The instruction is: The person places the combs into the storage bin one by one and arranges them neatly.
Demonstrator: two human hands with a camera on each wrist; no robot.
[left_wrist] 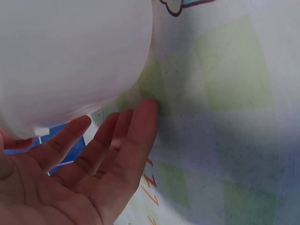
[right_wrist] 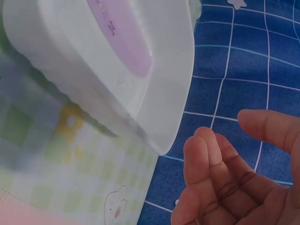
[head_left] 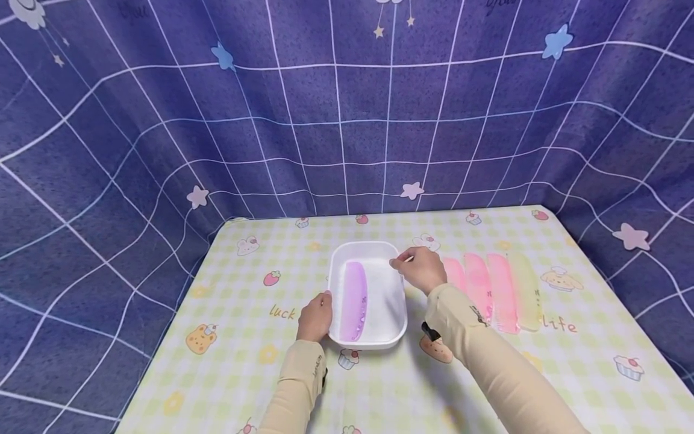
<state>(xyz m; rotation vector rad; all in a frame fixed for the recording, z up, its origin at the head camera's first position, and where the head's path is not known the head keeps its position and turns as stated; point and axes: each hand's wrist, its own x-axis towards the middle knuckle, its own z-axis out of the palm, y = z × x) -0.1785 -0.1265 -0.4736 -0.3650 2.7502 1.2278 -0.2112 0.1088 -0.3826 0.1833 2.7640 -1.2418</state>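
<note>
A white tray (head_left: 368,345) lies on the checked tablecloth with a purple comb (head_left: 353,298) along its left side. My left hand (head_left: 315,316) sits at the tray's front left corner. In the left wrist view its fingers (left_wrist: 126,140) are straight beside the tray's outer wall (left_wrist: 70,56) and hold nothing. My right hand (head_left: 420,268) hovers over the tray's back right rim. The right wrist view shows that hand (right_wrist: 225,183) loosely curled and empty, just off the tray's edge (right_wrist: 154,93), with the purple comb (right_wrist: 124,42) inside.
Right of the tray, three pink combs (head_left: 479,286) and a pale yellow-green comb (head_left: 525,289) lie side by side on the tablecloth (head_left: 244,361). A blue grid-patterned curtain (head_left: 347,120) closes off the back and both sides of the table.
</note>
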